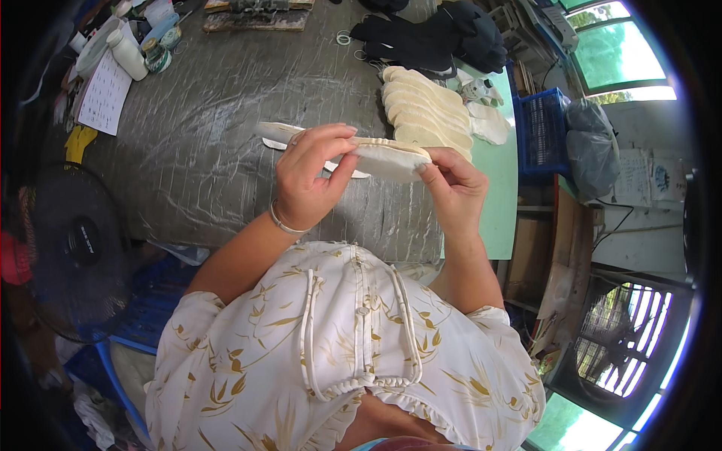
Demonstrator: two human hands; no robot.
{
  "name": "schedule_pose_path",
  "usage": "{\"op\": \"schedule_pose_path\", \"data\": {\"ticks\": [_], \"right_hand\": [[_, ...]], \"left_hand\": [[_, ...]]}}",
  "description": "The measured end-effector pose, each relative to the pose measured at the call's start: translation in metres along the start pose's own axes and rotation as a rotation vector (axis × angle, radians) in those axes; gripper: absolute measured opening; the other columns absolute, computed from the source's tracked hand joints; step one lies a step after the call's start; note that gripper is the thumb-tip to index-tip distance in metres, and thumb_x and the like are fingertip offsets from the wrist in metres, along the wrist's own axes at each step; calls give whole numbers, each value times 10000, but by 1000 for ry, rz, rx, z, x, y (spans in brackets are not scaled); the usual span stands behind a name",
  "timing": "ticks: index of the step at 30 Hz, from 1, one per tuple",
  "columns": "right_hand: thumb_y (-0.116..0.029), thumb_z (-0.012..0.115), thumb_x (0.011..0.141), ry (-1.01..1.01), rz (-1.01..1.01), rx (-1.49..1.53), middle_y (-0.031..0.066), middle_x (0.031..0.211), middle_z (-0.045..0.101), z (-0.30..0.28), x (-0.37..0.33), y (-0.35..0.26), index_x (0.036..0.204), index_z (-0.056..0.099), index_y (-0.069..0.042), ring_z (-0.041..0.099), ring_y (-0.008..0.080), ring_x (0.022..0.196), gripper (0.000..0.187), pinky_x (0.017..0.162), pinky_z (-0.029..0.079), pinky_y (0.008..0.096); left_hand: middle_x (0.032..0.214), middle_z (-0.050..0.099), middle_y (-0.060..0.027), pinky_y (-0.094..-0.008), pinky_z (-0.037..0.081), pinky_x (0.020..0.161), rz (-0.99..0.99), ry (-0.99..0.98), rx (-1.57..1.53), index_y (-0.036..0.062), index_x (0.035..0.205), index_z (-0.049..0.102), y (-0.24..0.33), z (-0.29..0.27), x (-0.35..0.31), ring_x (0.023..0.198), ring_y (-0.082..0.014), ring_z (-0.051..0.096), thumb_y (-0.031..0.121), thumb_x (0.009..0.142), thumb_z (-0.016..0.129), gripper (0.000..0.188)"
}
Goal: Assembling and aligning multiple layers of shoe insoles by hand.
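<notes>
Above the table I hold a cream-white shoe insole (392,164) nearly edge-on, with its layered rim turned up. My left hand (310,171) pinches it near the middle between thumb and fingers. At the insole's right end, my right hand (457,186) grips it with the thumb in front and curled fingers behind. A pale tip (277,134) shows left of my left hand; whether it belongs to the same insole I cannot tell. Just right and beyond, several cream insoles (423,109) lie overlapping in a row.
The dark table (218,98) has a wrinkled plastic cover; a green board (492,218) lies at right. Dark cloth (429,34) is heaped at the back. A white bottle (126,54) and jar (156,56) stand far left. A fan (79,252) is left, a blue crate (543,131) right.
</notes>
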State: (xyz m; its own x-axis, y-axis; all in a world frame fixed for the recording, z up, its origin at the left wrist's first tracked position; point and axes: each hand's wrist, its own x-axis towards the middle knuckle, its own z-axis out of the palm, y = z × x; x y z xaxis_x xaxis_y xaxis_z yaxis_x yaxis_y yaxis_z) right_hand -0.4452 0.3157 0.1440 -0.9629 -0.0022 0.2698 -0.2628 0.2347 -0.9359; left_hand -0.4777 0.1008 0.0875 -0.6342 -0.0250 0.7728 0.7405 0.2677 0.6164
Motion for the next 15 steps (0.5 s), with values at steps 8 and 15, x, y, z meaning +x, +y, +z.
{"op": "schedule_pose_path", "data": {"ticks": [8, 15], "right_hand": [[42, 723, 856, 109, 20, 34, 61, 958, 698, 7, -2, 8, 1009, 726, 20, 632, 97, 830, 155, 747, 511, 230], [-25, 702, 909, 170, 94, 119, 50, 937, 696, 6, -12, 18, 1042, 715, 44, 623, 100, 829, 150, 742, 509, 241]], "left_hand": [[1033, 699, -59, -396, 531, 876, 253, 20, 231, 111, 913, 691, -5, -6, 1, 1039, -285, 668, -20, 680, 820, 297], [1055, 676, 27, -320, 425, 816, 293, 61, 283, 140, 937, 674, -6, 7, -9, 938, -181, 588, 44, 671, 827, 321]]}}
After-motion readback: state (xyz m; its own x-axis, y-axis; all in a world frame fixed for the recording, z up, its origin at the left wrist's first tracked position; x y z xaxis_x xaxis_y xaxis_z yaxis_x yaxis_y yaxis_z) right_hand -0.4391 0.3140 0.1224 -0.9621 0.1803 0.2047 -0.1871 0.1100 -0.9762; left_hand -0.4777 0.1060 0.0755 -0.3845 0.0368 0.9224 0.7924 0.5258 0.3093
